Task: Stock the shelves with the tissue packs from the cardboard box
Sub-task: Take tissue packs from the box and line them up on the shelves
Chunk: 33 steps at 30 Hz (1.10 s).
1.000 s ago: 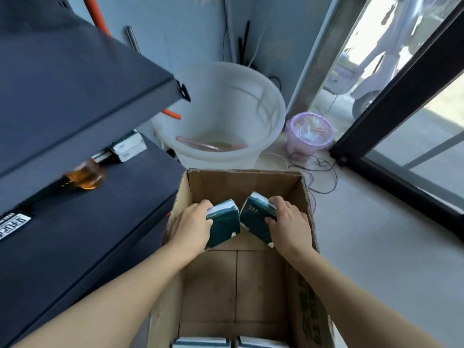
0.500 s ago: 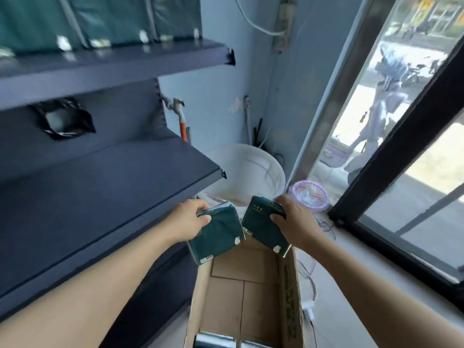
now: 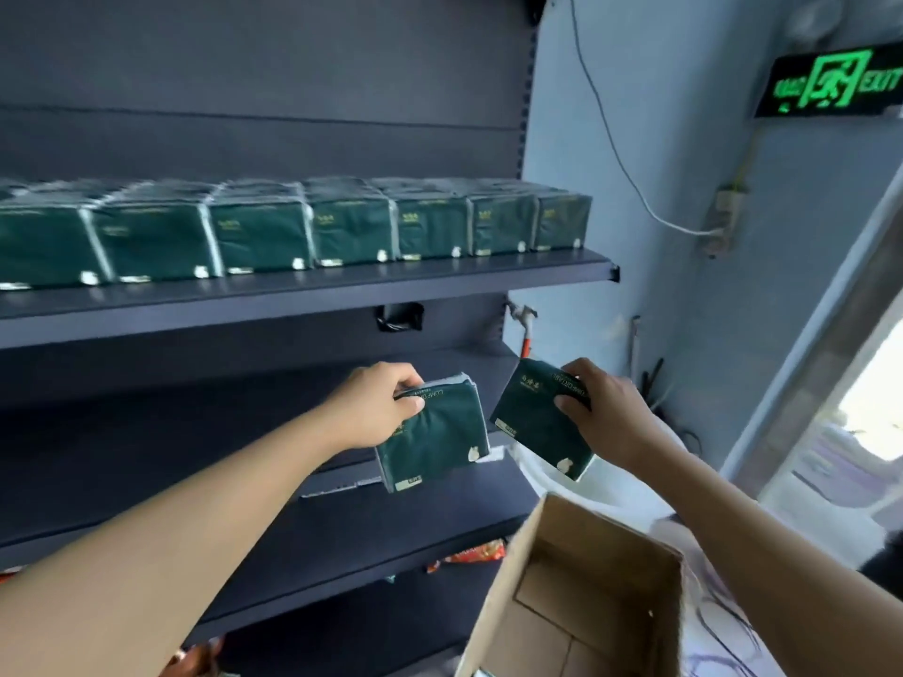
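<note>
My left hand (image 3: 374,408) grips a dark green tissue pack (image 3: 435,434) by its top edge, held in front of the middle shelf (image 3: 205,432). My right hand (image 3: 603,415) holds a second green tissue pack (image 3: 532,422), tilted, just right of the first. The two packs are apart. Below them the open cardboard box (image 3: 581,593) sits at the lower right. A row of several matching green packs (image 3: 303,227) lines the upper shelf (image 3: 293,295).
The dark shelf unit fills the left side, with a lower shelf (image 3: 371,544) and red snack packets (image 3: 469,554) beneath it. A white bucket (image 3: 620,486) stands behind the box. A green exit sign (image 3: 830,85) hangs at the top right, beside a doorway.
Both hands lifted the two packs out of the box and up to the middle shelf. My view swung up from the box to the stocked upper shelf.
</note>
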Tool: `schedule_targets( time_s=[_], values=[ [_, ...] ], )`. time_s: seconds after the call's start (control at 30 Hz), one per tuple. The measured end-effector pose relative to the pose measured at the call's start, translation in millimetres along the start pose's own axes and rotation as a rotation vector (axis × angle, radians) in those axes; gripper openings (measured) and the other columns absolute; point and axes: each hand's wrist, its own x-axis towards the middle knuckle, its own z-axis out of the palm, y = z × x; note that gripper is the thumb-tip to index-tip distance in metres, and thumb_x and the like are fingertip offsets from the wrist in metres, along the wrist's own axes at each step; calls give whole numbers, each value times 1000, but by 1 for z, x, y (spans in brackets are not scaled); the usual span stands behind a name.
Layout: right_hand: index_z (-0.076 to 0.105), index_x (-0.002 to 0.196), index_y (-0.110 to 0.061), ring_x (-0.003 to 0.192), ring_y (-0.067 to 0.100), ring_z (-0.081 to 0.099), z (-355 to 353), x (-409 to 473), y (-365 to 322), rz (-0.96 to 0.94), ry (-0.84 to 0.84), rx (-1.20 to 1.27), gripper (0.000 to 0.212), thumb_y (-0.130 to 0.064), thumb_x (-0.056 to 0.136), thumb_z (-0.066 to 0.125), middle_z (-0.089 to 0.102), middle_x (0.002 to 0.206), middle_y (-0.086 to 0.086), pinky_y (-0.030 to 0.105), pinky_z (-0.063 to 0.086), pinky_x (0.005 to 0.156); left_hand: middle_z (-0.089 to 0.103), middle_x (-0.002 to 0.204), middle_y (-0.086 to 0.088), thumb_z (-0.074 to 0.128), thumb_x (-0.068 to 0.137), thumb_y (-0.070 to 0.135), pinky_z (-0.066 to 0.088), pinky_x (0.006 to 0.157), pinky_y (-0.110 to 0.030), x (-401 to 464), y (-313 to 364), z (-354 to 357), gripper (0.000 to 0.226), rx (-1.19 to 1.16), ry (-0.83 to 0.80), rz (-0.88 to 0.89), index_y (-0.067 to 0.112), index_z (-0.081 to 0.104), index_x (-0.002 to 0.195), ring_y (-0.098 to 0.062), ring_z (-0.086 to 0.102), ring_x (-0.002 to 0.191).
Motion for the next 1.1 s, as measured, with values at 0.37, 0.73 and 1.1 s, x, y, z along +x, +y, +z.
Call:
schedule_targets(
  time_s=[0.37,0.73,1.1],
  values=[
    [51,120,-17,81,17,49,-15,35,-153,-326,-21,155,27,-23,93,52,59,96,0,20,34,55,71,100,-2,54,95,25,52,89,-45,-97,-54,-134,8,79,261,-182,24,61,101,-25,67,95],
    [55,109,-19,83,15,55,5,87,-326,-474,-83,307,18,-25,92,55,61,91,-3,22,39,62,69,100,5,57,94,26,52,87,-43,-143,-143,-256,4,173,461,-262,26,59,97,-16,66,87],
    [57,104,-15,96,25,61,69,167,-519,-453,-109,491,17,-25,91,56,66,101,6,39,49,89,70,99,4,55,95,25,52,86,-45,-136,-277,-394,5,242,446,-289,27,58,99,-23,67,89]
  ],
)
